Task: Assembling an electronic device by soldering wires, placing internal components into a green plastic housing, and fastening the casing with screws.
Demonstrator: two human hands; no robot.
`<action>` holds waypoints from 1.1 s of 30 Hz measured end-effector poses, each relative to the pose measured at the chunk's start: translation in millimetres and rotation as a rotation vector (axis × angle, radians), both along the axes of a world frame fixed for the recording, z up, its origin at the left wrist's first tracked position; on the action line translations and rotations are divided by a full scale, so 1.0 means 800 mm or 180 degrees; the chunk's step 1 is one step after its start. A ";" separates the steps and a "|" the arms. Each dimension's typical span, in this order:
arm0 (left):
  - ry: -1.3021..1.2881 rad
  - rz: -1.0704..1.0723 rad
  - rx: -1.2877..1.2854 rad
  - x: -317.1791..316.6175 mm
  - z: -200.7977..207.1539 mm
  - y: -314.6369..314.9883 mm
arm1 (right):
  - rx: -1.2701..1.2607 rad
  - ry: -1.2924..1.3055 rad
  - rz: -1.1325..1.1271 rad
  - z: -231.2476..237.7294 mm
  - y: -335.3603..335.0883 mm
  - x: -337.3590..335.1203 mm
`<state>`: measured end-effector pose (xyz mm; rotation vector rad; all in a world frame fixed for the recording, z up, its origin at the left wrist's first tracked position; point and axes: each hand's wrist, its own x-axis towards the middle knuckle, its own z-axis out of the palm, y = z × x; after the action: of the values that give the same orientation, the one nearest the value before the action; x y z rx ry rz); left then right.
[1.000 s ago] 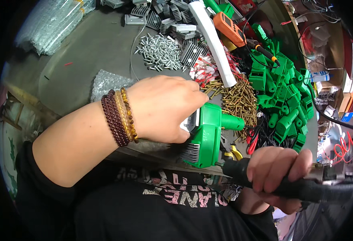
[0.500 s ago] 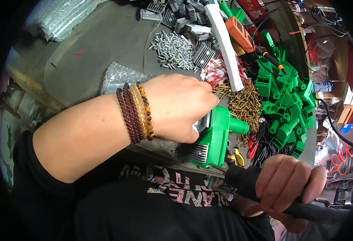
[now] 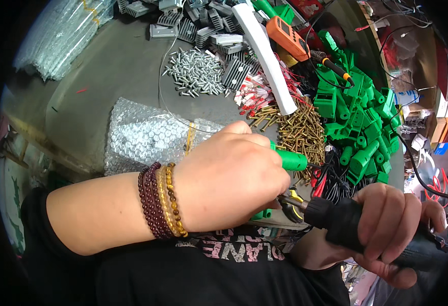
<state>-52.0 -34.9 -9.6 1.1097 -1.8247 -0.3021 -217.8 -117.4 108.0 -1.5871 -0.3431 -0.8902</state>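
Note:
My right hand (image 3: 389, 222) is wrapped round a black power screwdriver (image 3: 338, 217), its metal bit pointing left. My left hand (image 3: 239, 176), with beaded bracelets at the wrist, is closed, its knuckles up and its fingertips beside the bit's tip. What those fingers pinch is hidden under the hand. Beneath it lies a green plastic housing (image 3: 291, 160); only its round handle and a bit of its lower edge show. Yellow-and-black pliers (image 3: 292, 208) are partly visible behind the bit. To the left of the hand is a bubble-wrap bag (image 3: 145, 127).
Silver screws (image 3: 196, 73), brass-coloured screws (image 3: 300, 135) and finned metal heat sinks (image 3: 203, 30) lie in piles. Green housings (image 3: 359, 115) are heaped at the right. A white strip (image 3: 264, 56), an orange multimeter (image 3: 287, 38) and black cables (image 3: 338, 183) are close by.
My left hand has moved right and down, over the green housing and to the bit. My right hand has shifted slightly right with the screwdriver. The view has turned, showing more bubble wrap.

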 end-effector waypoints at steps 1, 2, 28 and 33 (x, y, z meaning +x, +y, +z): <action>-0.0005 -0.0010 0.0013 0.000 0.002 0.000 | 0.0013 -0.0005 -0.0010 0.001 -0.001 -0.001; -0.0215 0.0118 0.0011 0.002 0.003 0.001 | -0.0042 -0.0094 -0.0075 0.002 -0.001 -0.002; -0.0850 0.0409 0.0217 0.031 -0.029 0.013 | 0.0077 0.1057 0.0388 -0.043 0.026 0.008; -0.0823 0.0231 0.0373 0.036 -0.027 0.015 | 0.0146 0.1107 0.0518 -0.037 0.016 0.011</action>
<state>-23.0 -23.0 -30.8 1.3444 -2.0075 -0.2334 -209.1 -104.9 78.2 -1.6118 -0.1991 -0.4824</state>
